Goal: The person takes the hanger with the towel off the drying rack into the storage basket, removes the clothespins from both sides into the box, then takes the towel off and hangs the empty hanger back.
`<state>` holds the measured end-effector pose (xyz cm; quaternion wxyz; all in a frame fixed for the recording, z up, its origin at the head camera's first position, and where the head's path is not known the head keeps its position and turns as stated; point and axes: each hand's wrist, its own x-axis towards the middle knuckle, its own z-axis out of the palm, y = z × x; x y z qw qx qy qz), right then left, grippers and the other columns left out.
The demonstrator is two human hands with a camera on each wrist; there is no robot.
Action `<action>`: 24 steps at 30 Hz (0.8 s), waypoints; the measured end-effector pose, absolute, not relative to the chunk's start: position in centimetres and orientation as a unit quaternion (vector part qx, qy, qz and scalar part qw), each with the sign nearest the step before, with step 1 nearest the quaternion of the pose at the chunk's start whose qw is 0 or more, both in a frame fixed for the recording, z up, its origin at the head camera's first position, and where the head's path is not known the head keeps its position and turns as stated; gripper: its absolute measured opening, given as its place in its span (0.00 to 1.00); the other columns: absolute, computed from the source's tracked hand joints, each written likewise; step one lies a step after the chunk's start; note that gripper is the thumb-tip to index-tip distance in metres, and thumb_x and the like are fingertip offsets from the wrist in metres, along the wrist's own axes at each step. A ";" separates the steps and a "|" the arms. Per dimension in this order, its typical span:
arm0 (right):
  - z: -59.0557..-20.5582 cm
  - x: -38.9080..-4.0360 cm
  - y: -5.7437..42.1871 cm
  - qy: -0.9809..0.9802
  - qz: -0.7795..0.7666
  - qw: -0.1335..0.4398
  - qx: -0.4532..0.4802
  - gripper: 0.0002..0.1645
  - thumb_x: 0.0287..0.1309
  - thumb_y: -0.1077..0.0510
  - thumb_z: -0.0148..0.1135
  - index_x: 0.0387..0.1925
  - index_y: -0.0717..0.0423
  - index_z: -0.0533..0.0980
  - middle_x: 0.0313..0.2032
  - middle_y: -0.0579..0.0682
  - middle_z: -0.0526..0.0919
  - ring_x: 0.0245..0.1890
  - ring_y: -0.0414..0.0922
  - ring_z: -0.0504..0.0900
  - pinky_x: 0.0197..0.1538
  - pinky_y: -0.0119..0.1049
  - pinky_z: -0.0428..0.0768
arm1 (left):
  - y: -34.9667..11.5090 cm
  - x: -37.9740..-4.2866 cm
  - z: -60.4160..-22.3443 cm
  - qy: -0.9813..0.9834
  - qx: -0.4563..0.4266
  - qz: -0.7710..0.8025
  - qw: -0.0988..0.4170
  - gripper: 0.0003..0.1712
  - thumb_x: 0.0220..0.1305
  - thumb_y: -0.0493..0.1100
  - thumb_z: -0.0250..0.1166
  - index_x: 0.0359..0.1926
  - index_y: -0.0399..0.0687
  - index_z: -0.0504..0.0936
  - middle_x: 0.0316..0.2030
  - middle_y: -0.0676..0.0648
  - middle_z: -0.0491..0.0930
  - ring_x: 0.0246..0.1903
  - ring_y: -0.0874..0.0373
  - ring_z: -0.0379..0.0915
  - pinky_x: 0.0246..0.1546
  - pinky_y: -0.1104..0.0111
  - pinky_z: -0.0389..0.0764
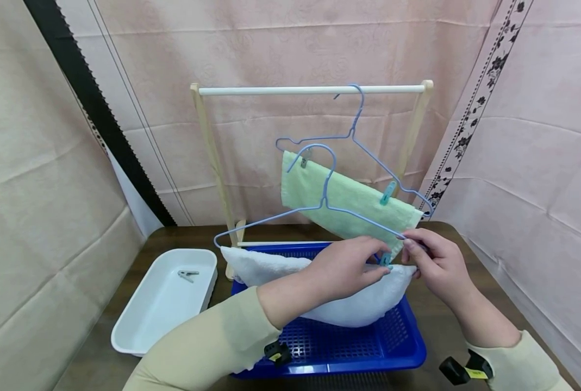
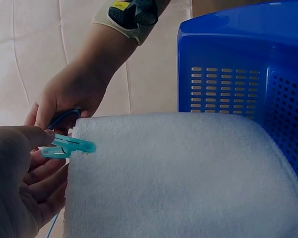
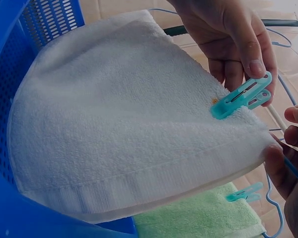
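My left hand [image 1: 341, 269] pinches a teal clothespin [image 3: 241, 98] whose jaws bite the edge of a white towel [image 1: 363, 307]. Close to that pin, my right hand [image 1: 439, 263] grips the sloping right arm of a blue wire hanger [image 1: 324, 200] and the towel's corner. The towel sags below the hanger, over the basket; its left end reaches the hanger's left tip. Behind, a second blue hanger [image 1: 353, 133] hooks over the rack bar, tilted down to the right. A green towel [image 1: 334, 195] hangs from it by a teal clothespin [image 1: 388, 193] and a grey clothespin [image 1: 305, 157].
The rack's white bar [image 1: 270, 90] spans two pale wooden posts at the back. A blue perforated basket [image 1: 414, 347] stands under the white towel. Left of it, a white tray [image 1: 148, 320] holds a grey clothespin [image 1: 187, 275]. Fabric walls enclose the wooden table [image 1: 466, 293].
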<state>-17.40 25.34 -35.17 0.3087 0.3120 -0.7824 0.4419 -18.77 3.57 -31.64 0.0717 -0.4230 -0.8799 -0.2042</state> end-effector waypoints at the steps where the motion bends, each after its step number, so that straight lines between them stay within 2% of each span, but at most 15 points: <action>1: -35.2 -17.4 25.4 -0.782 0.442 0.309 0.312 0.14 0.61 0.79 0.55 0.43 0.64 0.78 0.23 0.48 0.78 0.18 0.37 0.74 0.16 0.28 0.74 | 3.6 -18.7 -31.6 -0.880 -0.422 -0.209 0.067 0.19 0.70 0.56 0.62 0.57 0.57 0.79 0.46 0.62 0.80 0.43 0.74 0.75 0.42 0.81 0.74; 11: -35.3 -17.5 25.6 -0.781 0.444 0.310 0.312 0.14 0.60 0.79 0.55 0.44 0.65 0.78 0.23 0.49 0.79 0.18 0.37 0.74 0.16 0.29 0.74 | 3.9 -18.6 -31.6 -0.876 -0.416 -0.234 0.060 0.15 0.72 0.54 0.59 0.54 0.57 0.79 0.44 0.63 0.80 0.44 0.75 0.76 0.41 0.81 0.75; 18: -35.3 -17.6 25.5 -0.772 0.455 0.308 0.319 0.14 0.61 0.79 0.54 0.44 0.67 0.78 0.22 0.53 0.78 0.19 0.37 0.75 0.16 0.30 0.74 | 3.8 -18.5 -31.9 -0.871 -0.418 -0.243 0.084 0.13 0.73 0.51 0.59 0.54 0.57 0.79 0.46 0.62 0.80 0.42 0.74 0.74 0.43 0.78 0.75; 24: -35.2 -17.5 25.4 -0.775 0.455 0.308 0.312 0.13 0.61 0.79 0.54 0.43 0.67 0.78 0.22 0.54 0.78 0.20 0.37 0.75 0.16 0.30 0.74 | 3.7 -18.4 -32.2 -0.860 -0.420 -0.270 0.101 0.11 0.72 0.49 0.60 0.51 0.56 0.81 0.46 0.60 0.79 0.42 0.73 0.73 0.42 0.79 0.74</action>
